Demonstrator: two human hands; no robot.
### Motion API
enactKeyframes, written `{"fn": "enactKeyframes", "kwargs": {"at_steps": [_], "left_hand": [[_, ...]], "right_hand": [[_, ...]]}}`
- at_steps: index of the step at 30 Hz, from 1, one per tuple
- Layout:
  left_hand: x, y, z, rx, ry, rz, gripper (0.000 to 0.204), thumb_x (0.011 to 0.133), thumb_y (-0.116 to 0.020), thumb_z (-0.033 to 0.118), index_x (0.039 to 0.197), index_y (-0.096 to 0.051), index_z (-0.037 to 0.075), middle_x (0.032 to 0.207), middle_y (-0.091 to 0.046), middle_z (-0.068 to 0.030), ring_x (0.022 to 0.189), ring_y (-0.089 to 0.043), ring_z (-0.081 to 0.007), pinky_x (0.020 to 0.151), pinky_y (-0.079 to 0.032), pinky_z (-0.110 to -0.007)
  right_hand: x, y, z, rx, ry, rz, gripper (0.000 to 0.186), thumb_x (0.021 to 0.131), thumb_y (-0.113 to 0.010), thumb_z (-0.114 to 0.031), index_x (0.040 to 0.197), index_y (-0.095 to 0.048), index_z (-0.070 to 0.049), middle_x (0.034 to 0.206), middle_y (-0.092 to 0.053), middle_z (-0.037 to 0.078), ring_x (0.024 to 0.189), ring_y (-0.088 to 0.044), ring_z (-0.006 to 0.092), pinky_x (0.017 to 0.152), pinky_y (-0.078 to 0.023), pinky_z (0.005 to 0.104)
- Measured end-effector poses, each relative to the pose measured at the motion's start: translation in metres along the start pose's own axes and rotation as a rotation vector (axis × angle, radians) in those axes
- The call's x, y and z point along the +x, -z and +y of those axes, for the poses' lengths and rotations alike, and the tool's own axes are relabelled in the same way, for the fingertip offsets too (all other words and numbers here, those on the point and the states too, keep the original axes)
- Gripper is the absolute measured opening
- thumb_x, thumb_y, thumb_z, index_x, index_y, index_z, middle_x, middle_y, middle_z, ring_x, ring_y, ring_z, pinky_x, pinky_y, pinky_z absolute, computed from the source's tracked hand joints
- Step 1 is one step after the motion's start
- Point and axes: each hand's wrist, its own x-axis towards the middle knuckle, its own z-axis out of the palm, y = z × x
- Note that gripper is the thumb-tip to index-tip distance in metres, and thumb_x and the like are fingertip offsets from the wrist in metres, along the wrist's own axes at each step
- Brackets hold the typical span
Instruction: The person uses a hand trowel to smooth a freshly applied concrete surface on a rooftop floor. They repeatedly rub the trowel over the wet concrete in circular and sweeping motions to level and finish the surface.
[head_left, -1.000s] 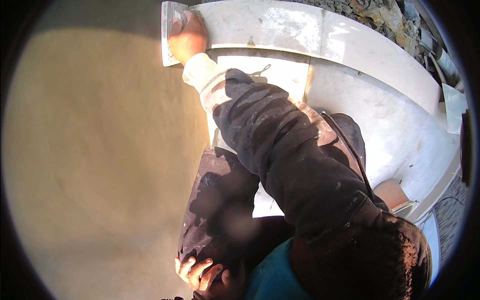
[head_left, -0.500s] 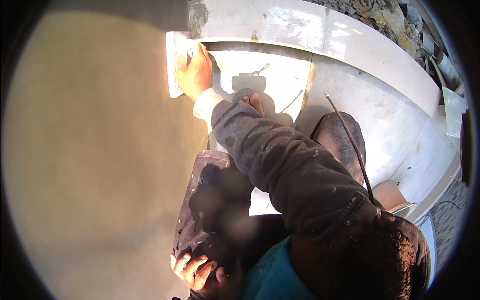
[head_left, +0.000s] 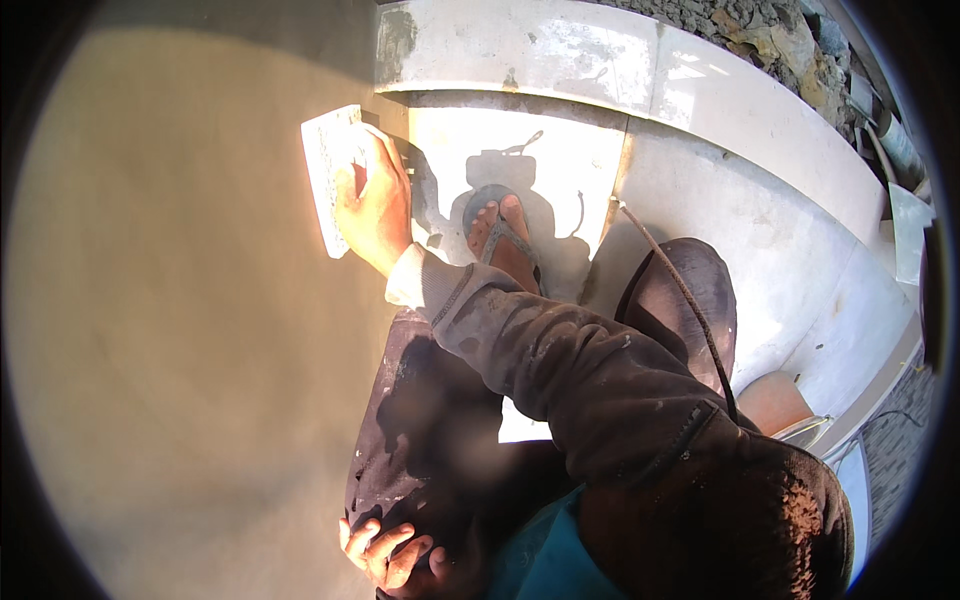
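Hard sunlight reaches us from above and behind, throwing a crisp head-shaped shadow (head_left: 500,168) onto the floor (head_left: 440,130) ahead. Around that shadow we see the floor burn out to near white, and glare bleaches the float (head_left: 327,180) and part of the right hand (head_left: 377,205). Dim shade crosses the top of the brown surface (head_left: 200,300), whose texture looks soft. A hazy spot (head_left: 480,455) veils the dark trousers (head_left: 425,420). The ledge (head_left: 620,62) bends toward the rim, and we lose the corners to black.

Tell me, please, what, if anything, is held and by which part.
The right hand holds a flat pale block by its right side; the left hand holds nothing.
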Motion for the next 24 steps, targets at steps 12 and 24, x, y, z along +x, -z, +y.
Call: {"fn": "enactKeyframes", "kwargs": {"at_steps": [12,24], "left_hand": [[0.001,-0.019,-0.003,-0.060,-0.039,0.138,0.012,0.074,-0.061,0.025,0.074,-0.067,0.015,0.108,-0.070,-0.0045,0.130,-0.051,-0.0336,0.118,-0.031,-0.062],[-0.009,-0.009,0.016,-0.056,0.053,0.073,0.015,0.084,-0.064,0.027,0.088,-0.069,0.013,0.110,-0.067,-0.0061,0.126,-0.052,-0.0341,0.116,-0.031,-0.066]], "right_hand": [[0.009,0.003,0.000,0.030,0.113,-0.078,0.034,0.096,-0.061,-0.015,0.126,-0.057,0.000,0.130,-0.060,0.022,0.121,-0.059,0.0400,0.104,-0.048,0.0460],[0.022,0.018,0.012,0.006,-0.007,-0.058,0.038,0.093,-0.055,0.000,0.131,-0.061,0.000,0.127,-0.057,0.020,0.118,-0.059,0.0386,0.100,-0.049,0.0463]]}}
